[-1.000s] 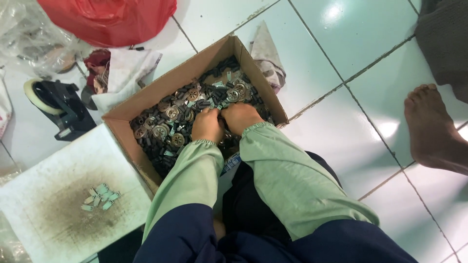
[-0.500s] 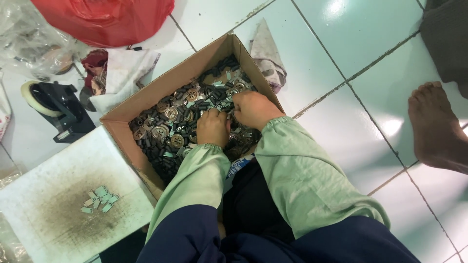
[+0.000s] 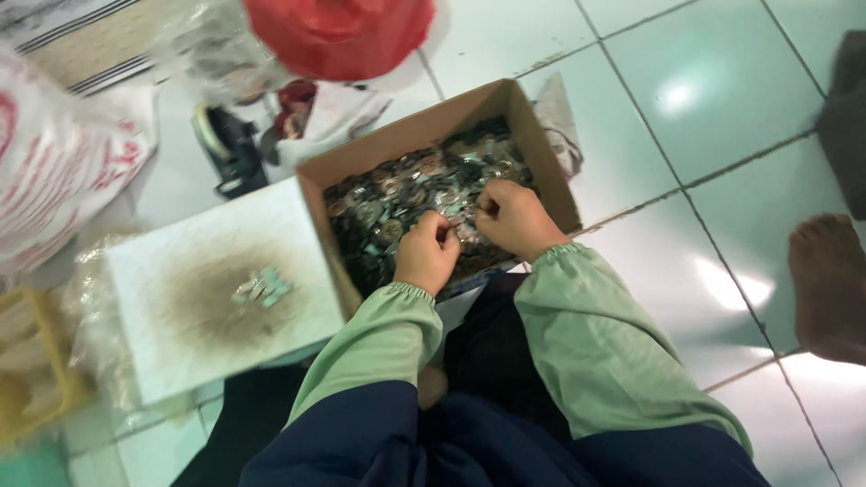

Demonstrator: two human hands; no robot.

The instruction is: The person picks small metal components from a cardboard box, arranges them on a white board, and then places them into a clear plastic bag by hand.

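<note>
Both hands, left hand and right hand, pinching small metal bits together, inside the cardboard box, white board beside it

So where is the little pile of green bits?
In the head view, the green bits lie on the stained white board, left of the cardboard box where both hands are busy.
</note>
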